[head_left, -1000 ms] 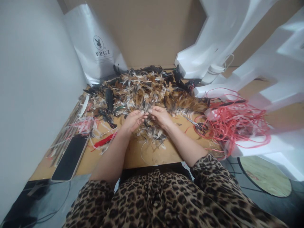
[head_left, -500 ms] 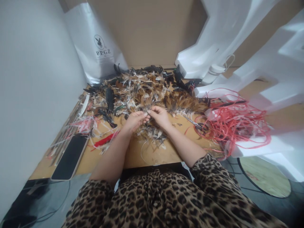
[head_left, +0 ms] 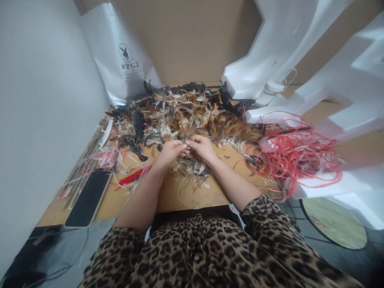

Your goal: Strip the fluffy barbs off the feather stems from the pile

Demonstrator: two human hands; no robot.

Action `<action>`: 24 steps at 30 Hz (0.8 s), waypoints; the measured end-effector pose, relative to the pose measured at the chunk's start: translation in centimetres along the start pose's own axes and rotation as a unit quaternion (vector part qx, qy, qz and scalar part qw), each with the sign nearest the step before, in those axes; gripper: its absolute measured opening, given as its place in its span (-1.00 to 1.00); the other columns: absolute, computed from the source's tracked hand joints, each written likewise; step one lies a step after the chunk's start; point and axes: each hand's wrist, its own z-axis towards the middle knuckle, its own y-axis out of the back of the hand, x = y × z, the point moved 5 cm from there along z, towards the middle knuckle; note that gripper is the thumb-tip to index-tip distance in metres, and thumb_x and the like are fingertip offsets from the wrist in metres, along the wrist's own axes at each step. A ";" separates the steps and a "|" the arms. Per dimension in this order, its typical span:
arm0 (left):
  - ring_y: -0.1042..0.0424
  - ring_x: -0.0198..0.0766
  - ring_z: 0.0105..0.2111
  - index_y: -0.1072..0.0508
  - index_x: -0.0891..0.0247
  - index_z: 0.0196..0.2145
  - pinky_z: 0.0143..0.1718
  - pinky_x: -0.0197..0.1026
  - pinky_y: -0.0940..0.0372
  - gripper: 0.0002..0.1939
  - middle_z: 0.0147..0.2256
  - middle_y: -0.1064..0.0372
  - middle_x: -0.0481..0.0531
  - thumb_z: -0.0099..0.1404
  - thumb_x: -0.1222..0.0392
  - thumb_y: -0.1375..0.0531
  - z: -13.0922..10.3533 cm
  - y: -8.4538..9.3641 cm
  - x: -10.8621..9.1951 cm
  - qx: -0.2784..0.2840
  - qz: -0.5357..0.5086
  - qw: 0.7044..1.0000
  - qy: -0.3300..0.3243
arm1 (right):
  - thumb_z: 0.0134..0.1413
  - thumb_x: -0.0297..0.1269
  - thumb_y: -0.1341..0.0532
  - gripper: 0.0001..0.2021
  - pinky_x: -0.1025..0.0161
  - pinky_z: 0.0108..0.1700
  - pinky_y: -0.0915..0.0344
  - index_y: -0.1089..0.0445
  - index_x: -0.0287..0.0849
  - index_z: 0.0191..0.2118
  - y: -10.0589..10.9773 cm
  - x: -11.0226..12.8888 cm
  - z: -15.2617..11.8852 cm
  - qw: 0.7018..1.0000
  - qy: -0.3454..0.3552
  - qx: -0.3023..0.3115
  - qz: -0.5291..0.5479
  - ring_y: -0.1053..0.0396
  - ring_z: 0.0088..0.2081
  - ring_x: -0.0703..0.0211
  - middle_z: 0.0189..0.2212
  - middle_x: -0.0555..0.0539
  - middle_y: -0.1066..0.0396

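Observation:
My left hand (head_left: 174, 152) and my right hand (head_left: 203, 148) meet at the fingertips over the table's middle. Between their pinched fingers is the base of a small bunch of brown feathers (head_left: 186, 132), fanning away from me; the exact grip is too small to make out. Behind them spreads a big heap of brown, white and black feathers (head_left: 174, 104). Under my wrists lies a smaller scatter of pale and dark feathers (head_left: 195, 167). To the right, scissors (head_left: 244, 154) lie beside a tangle of red and pink plastic ribbon (head_left: 300, 156).
A phone (head_left: 87, 199) lies at the table's front left, near thin sticks (head_left: 81, 172) and a red strip (head_left: 131, 176). At the back left stands a white bag (head_left: 120, 76). White foam pieces (head_left: 243, 76) and a white cup-like container (head_left: 270, 91) are at the back right.
My fingertips have drawn slightly closer together around the feather bunch. Otherwise the scene looks the same.

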 end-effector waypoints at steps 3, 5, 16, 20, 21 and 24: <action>-0.40 -0.39 -0.53 -0.48 0.38 -0.45 -0.50 -0.36 -0.28 -0.73 -0.50 -0.44 0.06 -0.05 0.10 -0.29 0.0 0.1 -0.1 -0.007 0.013 1.000 -0.004 | -0.26 -0.12 -0.28 -0.73 0.37 -0.46 -0.12 -0.27 -0.21 -0.56 0.2 0.2 0.0 0.999 0.023 -0.011 -0.041 -0.17 -0.56 0.37 -0.63 0.08 -0.26; -0.39 -0.39 -0.54 -0.48 0.37 -0.46 -0.49 -0.36 -0.28 -0.75 -0.52 -0.43 0.04 -0.05 0.10 -0.29 0.0 0.1 -0.1 -0.010 0.017 1.000 -0.012 | -0.25 -0.13 -0.27 -0.74 0.38 -0.49 -0.07 -0.26 -0.21 -0.57 0.3 0.3 0.0 0.998 0.036 -0.012 -0.057 -0.13 -0.58 0.38 -0.65 0.09 -0.23; -0.36 -0.46 -0.56 -0.45 0.38 -0.48 -0.48 -0.38 -0.26 -0.80 -0.48 -0.44 0.04 -0.05 0.18 -0.30 -0.1 1.1 -0.9 -0.068 -0.066 0.995 -0.021 | -0.20 -0.16 -0.25 -0.78 0.34 -0.36 -0.19 -0.40 -0.25 -0.46 0.8 1.4 0.1 0.992 0.046 0.029 -0.116 -0.26 -0.49 0.33 -0.51 -0.01 -0.40; -0.36 -0.48 -0.54 -0.45 0.38 -0.45 -0.47 -0.41 -0.25 -0.81 -0.47 -0.45 0.04 -0.04 0.21 -0.29 0.2 2.0 -1.0 -0.095 -0.106 0.989 -0.030 | -0.16 -0.18 -0.22 -0.80 0.36 -0.43 -0.13 -0.42 -0.25 -0.51 0.6 0.6 0.0 0.950 0.033 0.143 -0.276 -0.23 -0.54 0.34 -0.58 0.00 -0.38; -0.36 -0.48 -0.54 -0.45 0.38 -0.45 -0.47 -0.41 -0.25 -0.81 -0.47 -0.45 0.04 -0.03 0.22 -0.29 0.2 2.1 -1.0 -0.098 -0.109 0.989 -0.032 | -0.15 -0.19 -0.21 -0.80 0.37 -0.44 -0.11 -0.42 -0.24 -0.52 0.5 0.5 -0.1 0.936 0.040 0.161 -0.311 -0.23 -0.54 0.34 -0.59 0.01 -0.39; -0.36 -0.48 -0.55 -0.44 0.39 -0.44 -0.48 -0.42 -0.25 -0.82 -0.47 -0.45 0.05 -0.02 0.23 -0.28 0.2 2.1 -1.0 -0.099 -0.109 0.988 -0.034 | -0.12 -0.18 -0.19 -0.80 0.37 -0.44 -0.07 -0.41 -0.21 -0.54 -0.1 0.3 -0.4 0.905 0.065 0.155 -0.392 -0.22 -0.54 0.35 -0.59 0.02 -0.39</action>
